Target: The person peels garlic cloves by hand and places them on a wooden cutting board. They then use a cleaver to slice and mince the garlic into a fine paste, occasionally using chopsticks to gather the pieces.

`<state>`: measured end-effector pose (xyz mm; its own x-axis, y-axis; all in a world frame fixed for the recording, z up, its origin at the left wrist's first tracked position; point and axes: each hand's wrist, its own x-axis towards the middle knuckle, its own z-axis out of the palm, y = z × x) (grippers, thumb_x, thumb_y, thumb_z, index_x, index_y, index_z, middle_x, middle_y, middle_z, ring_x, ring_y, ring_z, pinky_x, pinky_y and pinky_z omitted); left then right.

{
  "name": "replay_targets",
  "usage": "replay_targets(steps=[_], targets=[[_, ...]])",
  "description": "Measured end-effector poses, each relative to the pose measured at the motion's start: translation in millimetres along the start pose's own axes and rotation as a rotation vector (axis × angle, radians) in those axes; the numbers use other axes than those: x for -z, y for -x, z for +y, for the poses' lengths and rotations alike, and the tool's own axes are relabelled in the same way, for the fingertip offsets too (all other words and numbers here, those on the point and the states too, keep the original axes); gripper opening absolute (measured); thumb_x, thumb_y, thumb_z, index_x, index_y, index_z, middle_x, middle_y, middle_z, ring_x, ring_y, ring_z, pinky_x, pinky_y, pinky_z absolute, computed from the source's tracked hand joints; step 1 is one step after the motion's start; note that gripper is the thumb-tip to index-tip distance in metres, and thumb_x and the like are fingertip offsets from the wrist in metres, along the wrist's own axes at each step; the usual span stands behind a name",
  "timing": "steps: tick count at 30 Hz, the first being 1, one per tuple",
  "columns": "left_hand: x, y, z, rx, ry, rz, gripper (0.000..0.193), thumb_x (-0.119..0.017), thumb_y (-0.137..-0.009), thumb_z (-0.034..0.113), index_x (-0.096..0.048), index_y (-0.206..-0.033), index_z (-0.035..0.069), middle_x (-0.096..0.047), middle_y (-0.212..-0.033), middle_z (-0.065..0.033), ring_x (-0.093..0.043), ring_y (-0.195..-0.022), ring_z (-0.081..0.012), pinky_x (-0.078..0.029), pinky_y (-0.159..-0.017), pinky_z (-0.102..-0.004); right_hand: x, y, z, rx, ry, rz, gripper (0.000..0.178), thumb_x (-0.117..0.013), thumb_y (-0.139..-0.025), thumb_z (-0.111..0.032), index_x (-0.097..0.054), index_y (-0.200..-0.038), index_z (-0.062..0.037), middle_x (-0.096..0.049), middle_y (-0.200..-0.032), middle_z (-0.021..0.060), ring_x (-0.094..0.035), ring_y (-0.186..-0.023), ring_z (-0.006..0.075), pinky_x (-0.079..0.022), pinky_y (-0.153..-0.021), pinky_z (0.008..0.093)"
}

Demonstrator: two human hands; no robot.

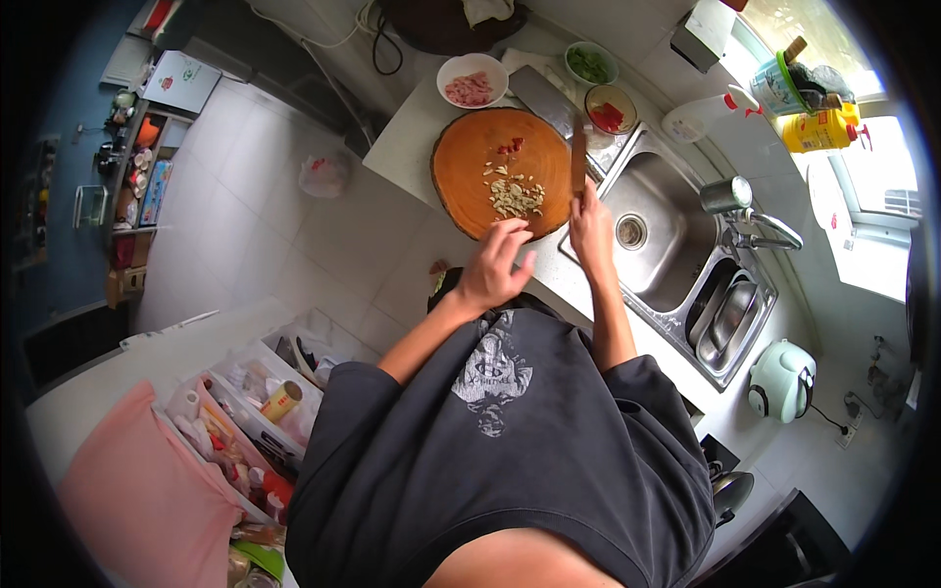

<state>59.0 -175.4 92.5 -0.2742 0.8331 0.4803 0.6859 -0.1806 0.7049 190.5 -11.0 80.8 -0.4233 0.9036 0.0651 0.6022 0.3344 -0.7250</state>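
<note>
A round wooden cutting board (461, 181) lies on the counter in front of me. Chopped garlic (516, 198) is heaped on its near half, with a few bits of chopped red pepper (511, 147) farther back. My right hand (591, 233) grips a knife (578, 162) by its handle at the board's right edge, blade pointing away from me. Over the near rim hovers my left hand (498, 267), fingers bent and apart, holding nothing.
Behind the board stand a bowl of sliced meat (470, 86), a bowl of green pieces (591, 65) and a glass bowl of red pieces (610, 110). A flat grey blade-like piece (542, 96) lies between them. The steel sink (676, 211) borders the right side.
</note>
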Motion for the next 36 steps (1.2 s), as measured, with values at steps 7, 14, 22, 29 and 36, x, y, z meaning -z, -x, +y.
replay_targets(steps=[7, 14, 22, 29, 36], targets=[[25.5, 130.0, -142.0, 0.907, 0.367, 0.314, 0.011, -0.063, -0.106, 0.014, -0.065, -0.103, 0.003, -0.072, -0.097, -0.0046, -0.069, -0.083, -0.0132, -0.053, -0.07, -0.0277, -0.2, -10.0, 53.3, 0.311, 0.486, -0.125, 0.047, -0.062, -0.097, -0.008, -0.068, -0.143, -0.0167, -0.061, -0.094, 0.0139, -0.061, -0.092, 0.0338, -0.053, -0.082, 0.0466], [67.5, 438.8, -224.2, 1.827, 0.487, 0.492, 0.022, -0.061, -0.097, 0.026, -0.066, -0.084, 0.009, -0.069, -0.075, -0.0061, -0.064, -0.059, -0.0169, -0.045, -0.047, -0.0313, -28.1, 2.5, 44.4, 0.432, 0.473, -0.209, 0.05, -0.065, -0.092, -0.007, -0.07, -0.14, -0.0194, -0.059, -0.095, 0.0114, -0.059, -0.094, 0.0317, -0.051, -0.081, 0.0458], [76.1, 433.4, -229.5, 1.41, 0.136, -0.418, 0.019, -0.061, -0.097, 0.023, -0.067, -0.089, 0.008, -0.07, -0.078, -0.0069, -0.065, -0.063, -0.0179, -0.047, -0.05, -0.0324, -7.4, 27.3, 29.6, 0.18, 0.461, 0.0, 0.04, -0.066, -0.097, -0.01, -0.072, -0.137, -0.0148, -0.06, -0.09, 0.0123, -0.061, -0.091, 0.0335, -0.053, -0.08, 0.0457], [153.4, 316.1, -341.2, 1.125, 0.05, -0.68, 0.017, -0.06, -0.097, 0.022, -0.068, -0.093, 0.007, -0.07, -0.08, -0.0076, -0.067, -0.066, -0.0187, -0.049, -0.052, -0.0334, -63.7, 90.6, -13.4, -0.132, 0.268, -0.01, 0.053, -0.068, -0.097, -0.008, -0.059, -0.149, -0.0074, -0.063, -0.094, 0.0218, -0.066, -0.084, 0.0425, -0.055, -0.078, 0.0504], [250.4, 220.9, -477.4, 1.396, 0.13, -0.571, 0.018, -0.059, -0.097, 0.022, -0.068, -0.095, 0.007, -0.071, -0.082, -0.0079, -0.07, -0.069, -0.0185, -0.052, -0.054, -0.0314, -96.6, 85.8, -65.9, -0.495, 0.094, 0.328, 0.037, -0.061, -0.106, -0.011, -0.065, -0.142, -0.0025, -0.071, -0.11, 0.0256, -0.07, -0.099, 0.0411, -0.054, -0.092, 0.0441]])
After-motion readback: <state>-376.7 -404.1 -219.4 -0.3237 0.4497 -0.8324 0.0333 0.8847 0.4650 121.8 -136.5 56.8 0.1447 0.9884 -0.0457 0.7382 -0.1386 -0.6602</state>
